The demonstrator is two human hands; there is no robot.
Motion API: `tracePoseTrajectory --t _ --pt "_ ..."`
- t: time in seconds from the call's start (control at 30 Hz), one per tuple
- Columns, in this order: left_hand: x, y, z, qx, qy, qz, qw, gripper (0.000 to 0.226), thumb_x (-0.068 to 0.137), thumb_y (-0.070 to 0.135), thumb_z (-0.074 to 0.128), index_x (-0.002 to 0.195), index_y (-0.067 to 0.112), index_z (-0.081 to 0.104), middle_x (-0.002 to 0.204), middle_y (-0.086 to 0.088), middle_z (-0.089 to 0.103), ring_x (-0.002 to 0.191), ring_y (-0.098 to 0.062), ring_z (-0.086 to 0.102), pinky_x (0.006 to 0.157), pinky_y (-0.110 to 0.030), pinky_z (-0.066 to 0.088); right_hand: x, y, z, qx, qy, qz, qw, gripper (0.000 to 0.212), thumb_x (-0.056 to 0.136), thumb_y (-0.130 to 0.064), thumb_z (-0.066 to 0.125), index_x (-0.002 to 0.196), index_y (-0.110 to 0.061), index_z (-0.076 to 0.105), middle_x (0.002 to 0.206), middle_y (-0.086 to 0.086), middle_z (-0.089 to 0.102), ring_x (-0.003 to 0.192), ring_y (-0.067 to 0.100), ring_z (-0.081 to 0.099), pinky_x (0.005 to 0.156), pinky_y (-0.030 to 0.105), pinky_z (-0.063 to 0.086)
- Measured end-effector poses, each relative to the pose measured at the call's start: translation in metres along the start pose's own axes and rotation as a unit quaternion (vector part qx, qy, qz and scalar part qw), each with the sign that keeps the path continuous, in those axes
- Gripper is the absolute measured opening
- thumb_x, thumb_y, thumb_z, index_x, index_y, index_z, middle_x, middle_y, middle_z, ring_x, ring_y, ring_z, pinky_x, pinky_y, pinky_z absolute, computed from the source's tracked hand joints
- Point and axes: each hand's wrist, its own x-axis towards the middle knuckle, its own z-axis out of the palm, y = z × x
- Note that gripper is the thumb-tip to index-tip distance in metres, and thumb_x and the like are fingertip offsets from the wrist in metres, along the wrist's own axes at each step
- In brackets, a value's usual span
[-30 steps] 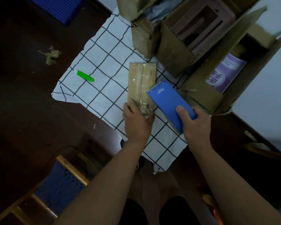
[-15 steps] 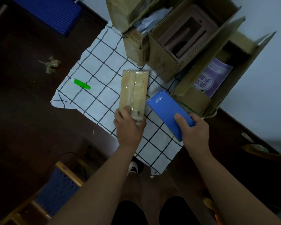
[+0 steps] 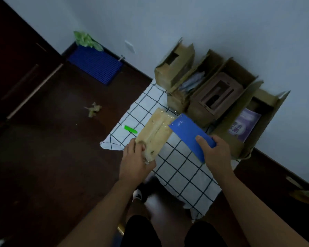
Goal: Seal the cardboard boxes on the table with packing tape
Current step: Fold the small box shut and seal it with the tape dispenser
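A flat tan cardboard box (image 3: 155,132), wrapped in glossy tape, lies on a white checked cloth (image 3: 178,168). My left hand (image 3: 135,160) grips its near end. My right hand (image 3: 215,154) holds a flat blue item (image 3: 189,132) by its near end, with the far corner touching the tan box's right edge. Behind them, several open cardboard boxes stand against the wall: a small one (image 3: 175,68), one with a brown insert (image 3: 219,97) and one with a purple package (image 3: 262,122).
A green marker-like object (image 3: 130,129) lies on the cloth left of the tan box. A crumpled tape scrap (image 3: 94,109) sits on the dark table. A blue plastic grid (image 3: 95,64) and a green bag (image 3: 86,41) are at the far left by the wall.
The camera has tilted up and pulled back, showing more wall and room. Both hands keep their holds; the tan box now lies angled, with its far end to the right.
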Motion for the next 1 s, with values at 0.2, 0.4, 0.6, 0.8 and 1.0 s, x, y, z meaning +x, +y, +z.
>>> tracePoseTrajectory --t 0.2,0.4,0.6,0.8,1.0 --pt "0.069 -0.067 -0.054 0.019 -0.035 0.104 0.994 0.074 0.056 0.045 0.071 0.12 0.019 0.046 0.128 0.003 0.047 0.114 -0.022 0.04 0.094 -0.037 0.038 0.001 -0.058 0.072 -0.016 0.037 0.002 0.999 0.047 0.092 -0.031 0.071 0.069 0.001 0.045 0.065 0.019 0.036 0.058 0.023 0.037 0.057 0.036 0.031" --pt "0.115 -0.126 -0.117 0.044 -0.079 0.166 0.982 0.091 0.057 0.048 0.072 0.135 0.016 0.036 0.134 0.0 0.045 0.119 -0.025 0.038 0.094 -0.039 0.043 -0.012 -0.098 0.144 0.027 0.087 0.021 0.996 0.047 0.093 -0.026 0.07 0.068 0.006 0.046 0.063 0.023 0.037 0.053 0.021 0.038 0.054 0.031 0.033" --pt "0.152 -0.134 -0.149 0.06 -0.146 0.22 0.963 0.104 0.059 0.044 0.076 0.144 0.019 0.022 0.142 0.001 0.034 0.129 -0.022 0.029 0.1 -0.036 0.039 -0.017 -0.115 0.159 0.06 0.123 0.037 0.99 0.048 0.091 -0.027 0.072 0.067 0.004 0.044 0.057 0.002 0.036 0.045 0.009 0.034 0.045 0.017 0.03" --pt "0.187 -0.117 -0.171 0.109 -0.177 0.257 0.944 0.11 0.066 0.05 0.074 0.151 0.02 0.012 0.151 0.001 0.023 0.14 -0.02 0.018 0.102 -0.039 0.042 -0.01 -0.119 0.156 0.096 0.16 0.053 0.981 0.045 0.09 -0.026 0.073 0.068 0.005 0.048 0.059 0.005 0.041 0.05 0.012 0.039 0.05 0.022 0.033" --pt "0.229 -0.111 -0.204 0.135 -0.139 0.287 0.938 0.11 0.072 0.05 0.076 0.154 0.015 0.011 0.155 -0.003 0.021 0.143 -0.02 0.016 0.11 -0.039 0.036 0.017 -0.145 0.164 0.107 0.163 0.04 0.98 0.046 0.089 -0.026 0.074 0.065 0.002 0.048 0.059 0.007 0.04 0.051 0.012 0.039 0.05 0.023 0.033"
